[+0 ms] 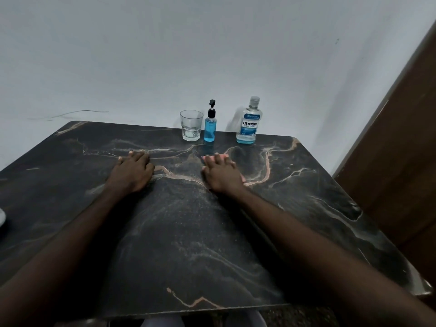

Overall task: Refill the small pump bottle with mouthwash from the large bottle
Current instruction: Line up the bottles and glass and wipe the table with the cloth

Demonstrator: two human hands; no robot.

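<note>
A small pump bottle [209, 128] with a black pump head and blue liquid stands upright at the far edge of the dark marble table [179, 232]. To its right stands the large mouthwash bottle [248, 122], capped, with only a little blue liquid at the bottom. My left hand [132, 171] lies flat, palm down, on the table, well short of the bottles. My right hand [220, 172] lies flat too, just in front of the pump bottle. Neither hand holds anything.
A clear drinking glass [191, 125] stands just left of the pump bottle. A pale wall rises right behind the table. A brown wooden panel [401, 161] borders the right side. A white object [2, 217] pokes in at the left edge.
</note>
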